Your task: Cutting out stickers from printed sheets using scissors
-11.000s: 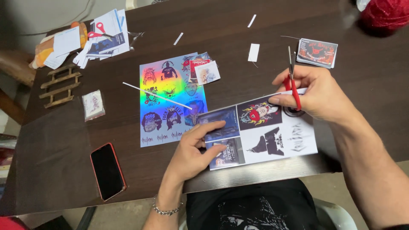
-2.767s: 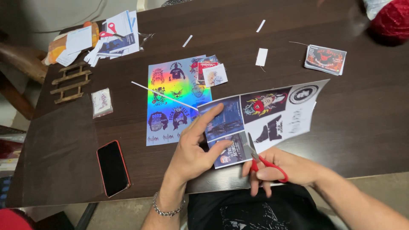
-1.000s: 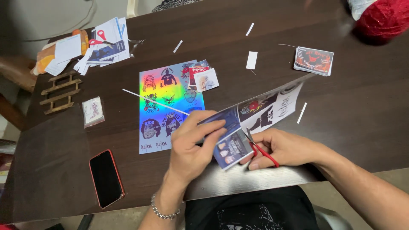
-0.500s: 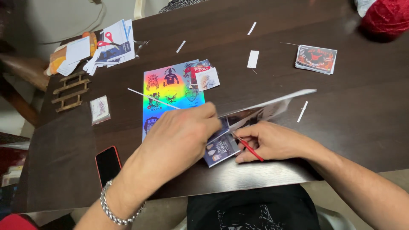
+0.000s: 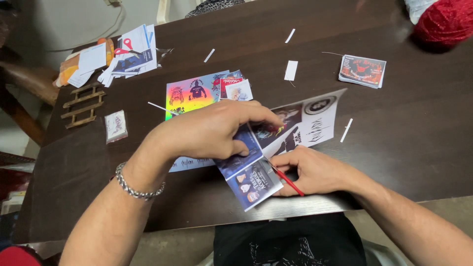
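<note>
While the left hand (image 5: 207, 130) lies palm-down across the printed sticker sheet (image 5: 295, 130), its fingers curl over the sheet's blue panels and pinch the paper at its fold, near the table's six o'clock edge. At four o'clock from it, the right hand (image 5: 313, 172) is closed around red-handled scissors (image 5: 286, 180), whose blades meet the sheet between the blue panels and the white part. The sheet runs from a blue corner overhanging the near table edge up toward two o'clock, where its white end lies flat on the dark wooden table (image 5: 404, 128). Partly under the left hand, at eleven o'clock, lies a rainbow holographic sheet (image 5: 192, 93). A small stack of cut cards (image 5: 363, 70) sits well apart at one o'clock. Another pair of red scissors (image 5: 125, 48) rests on a paper pile at ten o'clock.
</note>
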